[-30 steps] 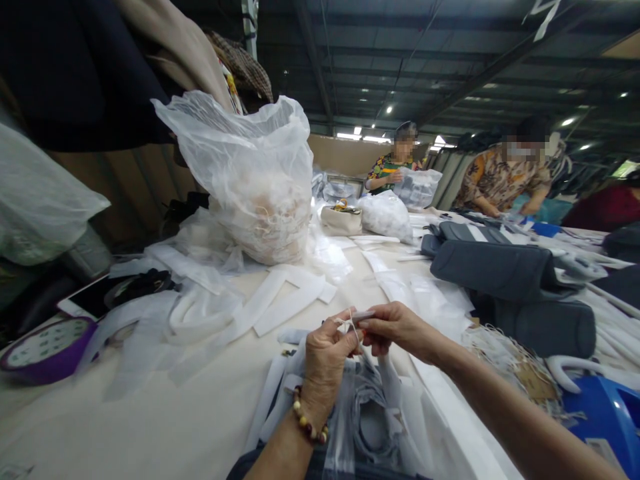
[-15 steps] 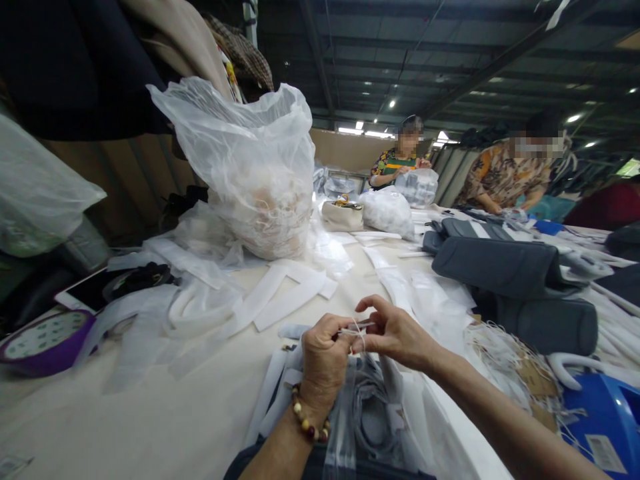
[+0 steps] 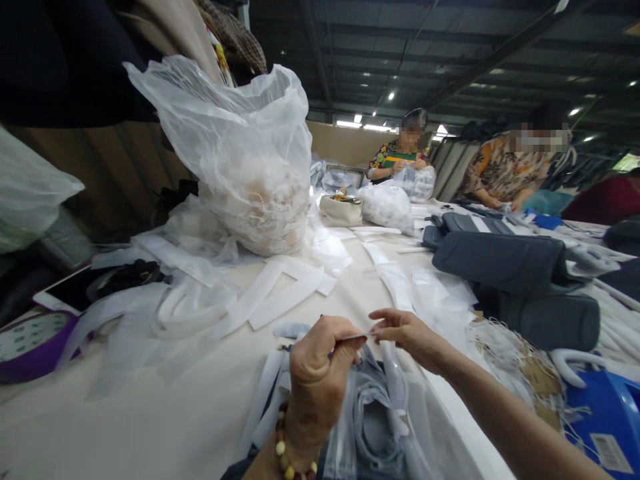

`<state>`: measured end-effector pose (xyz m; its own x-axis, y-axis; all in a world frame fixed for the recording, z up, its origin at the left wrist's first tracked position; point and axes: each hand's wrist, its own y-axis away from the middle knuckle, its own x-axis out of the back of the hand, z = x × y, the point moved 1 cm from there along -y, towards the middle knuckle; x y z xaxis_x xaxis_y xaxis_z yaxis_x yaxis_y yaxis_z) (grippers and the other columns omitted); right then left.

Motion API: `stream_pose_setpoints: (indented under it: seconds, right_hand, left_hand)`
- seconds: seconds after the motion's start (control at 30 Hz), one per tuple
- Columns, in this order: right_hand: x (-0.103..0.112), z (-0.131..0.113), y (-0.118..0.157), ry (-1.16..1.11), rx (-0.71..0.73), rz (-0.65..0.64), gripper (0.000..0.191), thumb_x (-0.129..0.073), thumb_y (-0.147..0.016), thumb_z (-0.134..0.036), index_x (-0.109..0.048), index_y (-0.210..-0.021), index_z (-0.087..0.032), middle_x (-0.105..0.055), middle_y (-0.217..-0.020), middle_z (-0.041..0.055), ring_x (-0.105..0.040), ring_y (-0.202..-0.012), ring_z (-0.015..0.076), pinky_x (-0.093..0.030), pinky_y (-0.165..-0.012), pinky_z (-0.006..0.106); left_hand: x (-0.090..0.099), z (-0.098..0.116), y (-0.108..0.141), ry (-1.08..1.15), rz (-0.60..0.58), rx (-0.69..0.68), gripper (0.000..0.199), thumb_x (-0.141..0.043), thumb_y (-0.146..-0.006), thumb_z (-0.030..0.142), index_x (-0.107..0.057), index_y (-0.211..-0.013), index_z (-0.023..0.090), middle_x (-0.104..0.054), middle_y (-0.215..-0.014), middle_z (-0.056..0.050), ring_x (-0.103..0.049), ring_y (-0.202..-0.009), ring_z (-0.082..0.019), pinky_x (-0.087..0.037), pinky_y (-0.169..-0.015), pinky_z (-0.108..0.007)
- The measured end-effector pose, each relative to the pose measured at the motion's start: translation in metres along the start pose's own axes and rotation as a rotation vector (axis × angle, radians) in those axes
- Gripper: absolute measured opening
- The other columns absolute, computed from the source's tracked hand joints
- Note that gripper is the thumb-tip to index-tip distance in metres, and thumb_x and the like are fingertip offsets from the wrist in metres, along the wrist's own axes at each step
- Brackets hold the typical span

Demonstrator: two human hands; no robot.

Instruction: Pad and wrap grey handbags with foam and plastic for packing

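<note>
Over the middle of the table, my left hand (image 3: 323,373) has thumb and forefinger pinched on a thin white string (image 3: 369,335). The fingers of my right hand (image 3: 413,337) are closed at the string's other side, a short way to the right. Fingers hide most of the string. Below both hands lies a clear plastic bag (image 3: 345,433) on dark folded fabric. A rolled grey fabric strip (image 3: 373,423) shows beside it, under clear film.
A large translucent bag (image 3: 250,167) stands at the back left. White strips (image 3: 280,293) lie before it, with a purple tape roll (image 3: 50,353) further left. On the right are stacked dark grey folded pieces (image 3: 500,260), stringed tags (image 3: 540,377) and a blue container (image 3: 605,413). Two people work beyond.
My hands have drawn slightly apart. The loose string loops seen between them earlier no longer show. My left hand has turned, and my right fingers have closed up.
</note>
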<state>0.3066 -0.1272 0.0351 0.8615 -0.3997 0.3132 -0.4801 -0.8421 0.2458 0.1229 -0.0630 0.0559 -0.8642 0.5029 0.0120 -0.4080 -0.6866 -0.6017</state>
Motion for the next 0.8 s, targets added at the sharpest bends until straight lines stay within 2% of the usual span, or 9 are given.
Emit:
stream_pose_setpoints:
  seconds: [0.1,0.17,0.33,0.5,0.6,0.67,0.7,0.77,0.8]
  right_hand:
    - [0.001,-0.013,0.011,0.051,0.156,0.042,0.037,-0.067,-0.057,-0.03,-0.067,-0.093,-0.02,-0.06,-0.073,-0.0006,-0.053,-0.07,0.0147,-0.041,-0.07,0.028]
    - [-0.005,-0.023,0.019,0.093,0.247,-0.055,0.035,-0.07,-0.056,-0.029,-0.07,-0.09,-0.021,-0.061,-0.074,-0.0004,-0.054,-0.073,0.0161,-0.041,-0.069,0.028]
    - [-0.025,-0.023,0.014,0.02,0.102,-0.129,0.02,-0.067,-0.058,-0.035,-0.071,-0.067,-0.017,-0.064,-0.064,0.0014,-0.056,-0.065,0.0171,-0.042,-0.059,0.027]
    - [-0.032,-0.01,-0.004,-0.016,0.014,-0.1,0.018,-0.066,-0.054,-0.032,-0.067,-0.06,-0.015,-0.061,-0.053,-0.0003,-0.051,-0.052,0.0133,-0.039,-0.053,0.026]
    - [-0.029,-0.008,-0.003,-0.061,-0.015,-0.071,0.026,-0.064,-0.056,-0.04,-0.065,-0.063,-0.015,-0.062,-0.058,0.0011,-0.053,-0.056,0.0141,-0.039,-0.055,0.026]
    - [-0.023,-0.007,0.0,-0.079,-0.047,-0.011,0.039,-0.058,-0.061,-0.049,-0.066,-0.075,-0.014,-0.067,-0.074,0.0063,-0.058,-0.069,0.0179,-0.043,-0.063,0.03]
    - [-0.02,-0.005,0.003,-0.08,-0.073,0.036,0.045,-0.054,-0.064,-0.053,-0.065,-0.082,-0.013,-0.068,-0.084,0.01,-0.06,-0.077,0.0203,-0.044,-0.068,0.032]
    - [-0.011,-0.003,0.014,-0.072,-0.135,0.135,0.058,-0.05,-0.066,-0.058,-0.061,-0.096,-0.01,-0.065,-0.101,0.0171,-0.06,-0.091,0.0252,-0.044,-0.077,0.038]
    - [-0.007,-0.001,0.023,-0.067,-0.157,0.179,0.063,-0.05,-0.066,-0.059,-0.059,-0.103,-0.009,-0.062,-0.109,0.0198,-0.058,-0.098,0.0274,-0.043,-0.082,0.04]
  left_hand:
    - [0.001,0.01,-0.001,0.097,-0.044,-0.107,0.014,-0.061,-0.079,0.005,-0.062,-0.081,0.019,-0.063,-0.079,0.003,-0.061,-0.068,-0.008,-0.05,-0.063,-0.017]
    - [0.0,0.015,-0.002,0.127,-0.067,-0.158,0.015,-0.062,-0.078,0.005,-0.062,-0.084,0.019,-0.064,-0.083,0.001,-0.063,-0.077,-0.01,-0.052,-0.07,-0.019]
    - [-0.004,0.023,0.0,0.15,-0.137,-0.233,0.016,-0.063,-0.077,0.002,-0.063,-0.085,0.016,-0.065,-0.083,-0.002,-0.064,-0.078,-0.011,-0.054,-0.073,-0.02]
    - [-0.008,0.013,0.001,0.141,-0.132,-0.12,0.012,-0.062,-0.078,0.006,-0.064,-0.079,0.018,-0.067,-0.079,-0.002,-0.064,-0.076,-0.012,-0.053,-0.072,-0.022]
    - [-0.015,0.0,-0.003,0.171,-0.174,0.096,0.008,-0.06,-0.08,0.013,-0.065,-0.083,0.018,-0.067,-0.079,-0.003,-0.064,-0.075,-0.014,-0.053,-0.073,-0.024]
    - [-0.019,-0.006,-0.009,0.243,-0.259,0.271,0.039,-0.06,-0.079,0.015,-0.055,-0.118,0.019,-0.068,-0.093,-0.007,-0.066,-0.083,-0.017,-0.053,-0.076,-0.027]
    - [-0.018,-0.007,-0.012,0.256,-0.294,0.335,0.062,-0.06,-0.078,0.015,-0.037,-0.135,0.02,-0.066,-0.103,-0.01,-0.065,-0.09,-0.019,-0.053,-0.079,-0.029]
    - [-0.008,-0.004,-0.017,0.166,-0.284,0.384,0.088,-0.061,-0.075,0.018,-0.008,-0.145,0.022,-0.056,-0.124,-0.017,-0.062,-0.101,-0.021,-0.051,-0.084,-0.033]
    - [0.003,-0.001,-0.019,0.058,-0.238,0.374,0.088,-0.061,-0.075,0.02,-0.008,-0.145,0.021,-0.05,-0.131,-0.018,-0.061,-0.104,-0.022,-0.05,-0.086,-0.035]
